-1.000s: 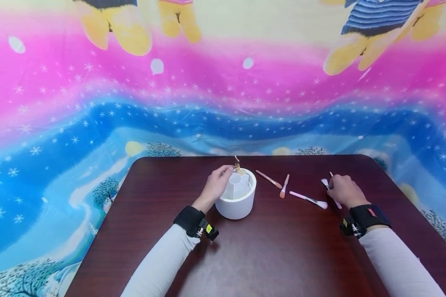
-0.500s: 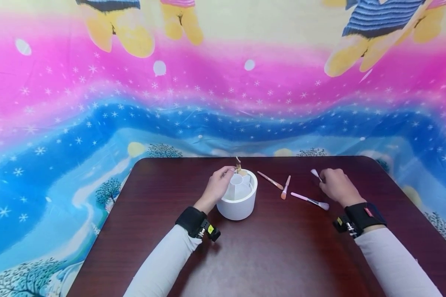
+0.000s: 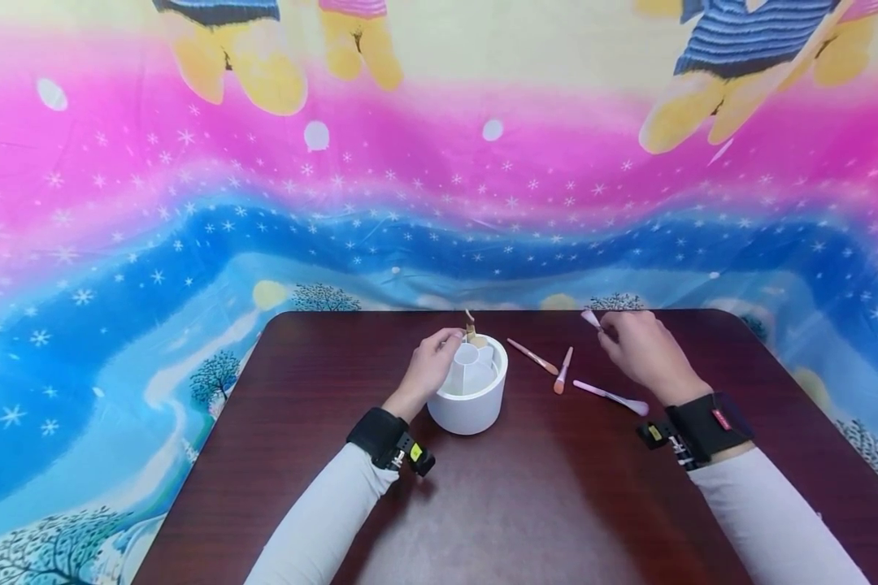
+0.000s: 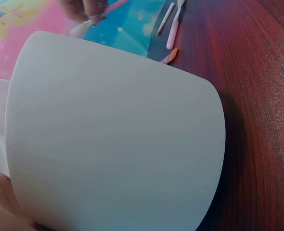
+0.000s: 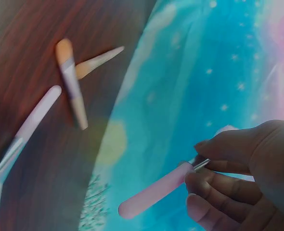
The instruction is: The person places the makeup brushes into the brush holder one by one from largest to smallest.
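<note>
Now, right hand (image 3: 647, 355): pinching a pink-handled brush (image 5: 154, 191) around its middle, bristles clear of the fingers, likely to keep them clean; I see it toward the table's (image 3: 285, 366) far right corner.
Left hand (image 3: 430, 370): fingers bent at the rim, probably steadying; I can't tell whether they pinch.
White container (image 3: 468, 412): upright near the far edge's middle, dividers inside.
Loose brushes (image 3: 612, 398): three, flat between container and right edge, handles reachable, I judge.
Writing: red tag (image 3: 723, 419) on the right wristband (image 3: 695, 431), illegible to me.
</note>
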{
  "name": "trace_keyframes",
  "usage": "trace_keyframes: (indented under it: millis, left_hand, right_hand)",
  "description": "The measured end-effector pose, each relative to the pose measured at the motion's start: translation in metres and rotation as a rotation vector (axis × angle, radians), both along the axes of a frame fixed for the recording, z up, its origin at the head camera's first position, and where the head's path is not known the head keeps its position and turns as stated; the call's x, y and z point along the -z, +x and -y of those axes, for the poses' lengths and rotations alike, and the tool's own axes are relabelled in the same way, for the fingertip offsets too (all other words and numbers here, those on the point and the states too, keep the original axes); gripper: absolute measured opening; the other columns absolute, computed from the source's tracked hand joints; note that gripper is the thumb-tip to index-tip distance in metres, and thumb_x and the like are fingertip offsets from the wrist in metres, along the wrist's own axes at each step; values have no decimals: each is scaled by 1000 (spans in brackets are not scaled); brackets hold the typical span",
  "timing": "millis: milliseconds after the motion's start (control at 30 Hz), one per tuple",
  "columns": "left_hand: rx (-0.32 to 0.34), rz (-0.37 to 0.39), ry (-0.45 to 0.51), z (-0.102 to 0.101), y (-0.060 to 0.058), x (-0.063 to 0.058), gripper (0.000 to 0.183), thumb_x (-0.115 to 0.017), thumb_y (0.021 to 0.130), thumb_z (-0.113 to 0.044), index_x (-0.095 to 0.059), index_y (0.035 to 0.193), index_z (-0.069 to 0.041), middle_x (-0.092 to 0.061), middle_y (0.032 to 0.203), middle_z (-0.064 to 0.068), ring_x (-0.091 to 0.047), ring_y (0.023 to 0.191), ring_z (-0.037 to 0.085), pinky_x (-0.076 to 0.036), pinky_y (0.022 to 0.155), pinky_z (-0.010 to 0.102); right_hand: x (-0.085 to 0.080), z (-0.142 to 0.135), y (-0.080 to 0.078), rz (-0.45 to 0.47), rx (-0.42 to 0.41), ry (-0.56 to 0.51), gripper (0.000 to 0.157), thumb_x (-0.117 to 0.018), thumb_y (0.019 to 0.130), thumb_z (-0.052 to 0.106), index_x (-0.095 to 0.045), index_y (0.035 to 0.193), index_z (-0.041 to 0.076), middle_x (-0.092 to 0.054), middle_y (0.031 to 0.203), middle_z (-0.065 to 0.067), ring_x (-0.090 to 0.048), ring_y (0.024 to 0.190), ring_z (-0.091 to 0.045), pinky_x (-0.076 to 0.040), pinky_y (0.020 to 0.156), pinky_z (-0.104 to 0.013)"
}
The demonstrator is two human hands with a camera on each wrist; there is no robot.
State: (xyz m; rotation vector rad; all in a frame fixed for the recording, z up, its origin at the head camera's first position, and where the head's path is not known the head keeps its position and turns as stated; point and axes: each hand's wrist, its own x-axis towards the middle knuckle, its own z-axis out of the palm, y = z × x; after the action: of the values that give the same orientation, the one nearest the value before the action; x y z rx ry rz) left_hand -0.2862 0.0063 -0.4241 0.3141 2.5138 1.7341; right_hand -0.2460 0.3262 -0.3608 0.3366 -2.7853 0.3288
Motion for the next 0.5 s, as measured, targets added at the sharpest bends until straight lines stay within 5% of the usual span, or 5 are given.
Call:
trace_keyframes:
  millis: [333, 500]
  left_hand:
    - [3, -20, 2, 0, 1, -2, 40, -40, 99, -42, -57, 126, -18, -58, 123, 0, -50, 111, 19, -41, 94, 45]
    - [1, -10, 2, 0, 1, -2, 39, -41, 98, -44, -58, 125, -20, -58, 122, -2, -50, 111, 17, -41, 94, 44]
  right_hand:
    - [-20, 35, 8, -143, -123, -49, 6, -63, 87, 14, -63, 82, 13, -46, 57, 3, -38, 51, -13, -32, 45, -31]
    - [-32, 52, 12, -112, -228, -162, 9, -65, 88, 17, -61, 81, 20, -52, 55, 7, -47, 51, -7, -39, 49, -30]
